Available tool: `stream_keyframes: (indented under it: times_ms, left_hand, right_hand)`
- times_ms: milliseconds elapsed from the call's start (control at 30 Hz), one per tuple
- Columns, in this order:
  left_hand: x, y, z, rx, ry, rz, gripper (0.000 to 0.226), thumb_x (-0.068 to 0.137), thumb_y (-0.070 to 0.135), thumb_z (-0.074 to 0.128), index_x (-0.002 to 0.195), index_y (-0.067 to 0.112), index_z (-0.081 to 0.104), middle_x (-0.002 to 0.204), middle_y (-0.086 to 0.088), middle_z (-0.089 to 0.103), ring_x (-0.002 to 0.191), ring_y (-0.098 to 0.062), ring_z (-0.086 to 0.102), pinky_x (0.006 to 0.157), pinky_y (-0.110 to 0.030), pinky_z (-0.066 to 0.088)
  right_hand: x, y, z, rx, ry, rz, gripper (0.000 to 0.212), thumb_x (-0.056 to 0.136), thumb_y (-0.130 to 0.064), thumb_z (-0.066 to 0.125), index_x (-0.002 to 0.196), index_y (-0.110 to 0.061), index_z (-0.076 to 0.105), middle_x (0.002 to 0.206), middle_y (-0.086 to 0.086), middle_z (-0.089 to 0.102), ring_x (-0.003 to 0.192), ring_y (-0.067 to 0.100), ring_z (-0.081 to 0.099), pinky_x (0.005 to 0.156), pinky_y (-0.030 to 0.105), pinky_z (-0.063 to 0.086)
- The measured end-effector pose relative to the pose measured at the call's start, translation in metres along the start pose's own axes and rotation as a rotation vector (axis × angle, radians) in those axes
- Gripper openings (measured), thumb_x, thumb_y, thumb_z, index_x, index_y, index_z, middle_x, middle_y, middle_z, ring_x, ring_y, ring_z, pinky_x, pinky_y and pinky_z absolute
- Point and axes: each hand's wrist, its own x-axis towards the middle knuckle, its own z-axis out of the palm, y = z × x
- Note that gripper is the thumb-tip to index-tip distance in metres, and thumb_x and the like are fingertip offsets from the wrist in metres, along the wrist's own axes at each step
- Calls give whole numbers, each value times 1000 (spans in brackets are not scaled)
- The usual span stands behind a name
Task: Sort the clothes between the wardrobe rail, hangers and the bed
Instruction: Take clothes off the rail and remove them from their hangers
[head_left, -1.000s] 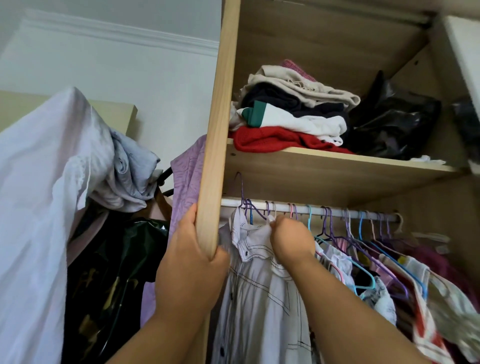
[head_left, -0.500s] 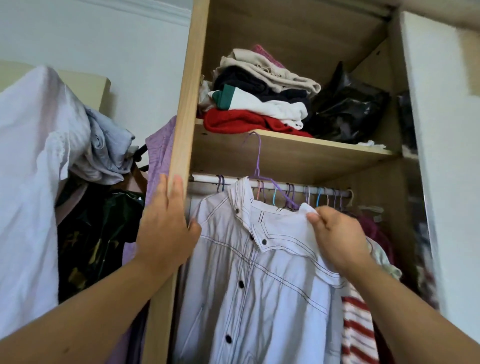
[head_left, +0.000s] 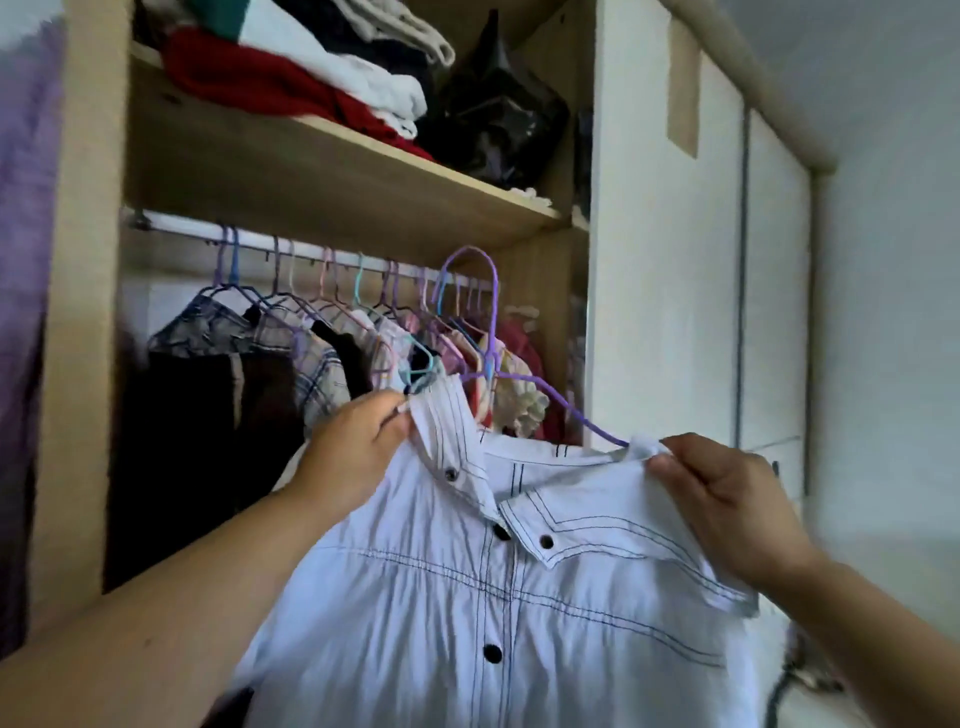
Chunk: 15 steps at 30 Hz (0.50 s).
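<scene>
The white shirt (head_left: 467, 597) with dark contrast stitching and dark snap buttons is held up in front of the open wardrobe, spread between both hands. It is on a purple hanger (head_left: 597, 426), whose hook stands free above the collar rather than on the rail. The left hand (head_left: 358, 447) pinches the left end of the collar between thumb and fingers. The right hand (head_left: 727, 499) pinches the fabric at the right shoulder, where the hanger arm meets the shirt.

Behind the shirt, the wardrobe rail (head_left: 311, 253) carries a tight row of pastel wire hangers with plaid shirts (head_left: 311, 374) and other clothes. Above it, on the wooden shelf (head_left: 337, 176), lies a folded stack — a red knit (head_left: 270, 83) at the bottom — beside a black plastic bag (head_left: 498, 119). A white wardrobe door (head_left: 665, 260) stands to the right.
</scene>
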Motion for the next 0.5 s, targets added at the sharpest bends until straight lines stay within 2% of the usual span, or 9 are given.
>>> stream_keyframes:
  times_ms: [67,100,167,267,300,367,433,500]
  left_hand:
    - [-15,3,29,-246,-58,-3,17,86,33,44,76,29,58,67,9,56,67,-5,54,60,-33,38]
    - [-23,4,43,-330,-93,3,16,86,30,46,76,33,59,68,12,57,66,1,51,60,-30,37]
    - [-39,9,71,-426,-152,18,16,86,33,48,86,28,64,78,10,65,74,2,55,66,-30,42]
    - [-68,19,100,-510,-266,40,18,89,38,53,89,27,67,78,16,69,73,6,58,68,-24,46]
    - [-80,22,108,-526,-313,41,17,88,40,54,87,29,67,76,16,69,71,5,59,67,-24,46]
    - [-103,31,117,-529,-387,74,20,84,47,52,86,34,67,71,10,68,71,-9,62,64,-30,47]
    - [-129,43,118,-535,-447,154,19,86,46,55,80,33,68,60,9,60,61,-12,56,53,-28,39]
    - [-154,54,121,-544,-513,231,21,89,41,58,86,25,70,67,7,62,66,-15,57,56,-28,38]
  right_hand:
    - [-30,5,-16,-100,-44,56,35,88,-49,47,63,-25,46,67,-23,55,63,1,50,56,15,37]
    - [-44,6,-22,-155,-56,90,34,86,-54,43,68,-25,46,65,-20,55,63,6,49,56,19,38]
    - [-71,2,-36,-259,-78,151,37,81,-60,33,74,-28,50,61,-13,54,62,10,51,60,31,42]
    - [-118,-15,-48,-420,-153,271,33,91,-50,40,90,-24,61,84,-5,66,82,22,60,68,33,46]
    - [-136,-24,-52,-457,-171,335,29,94,-45,43,94,-22,61,89,-2,66,86,23,60,69,33,46]
    - [-171,-44,-54,-495,-197,456,21,95,-40,47,92,-22,58,91,3,65,87,27,59,68,33,44]
    - [-210,-71,-51,-540,-218,577,27,94,-44,44,87,-21,57,89,6,64,86,29,58,68,33,40]
    - [-248,-99,-47,-566,-219,678,35,89,-49,36,78,-21,53,78,1,59,84,28,58,69,34,41]
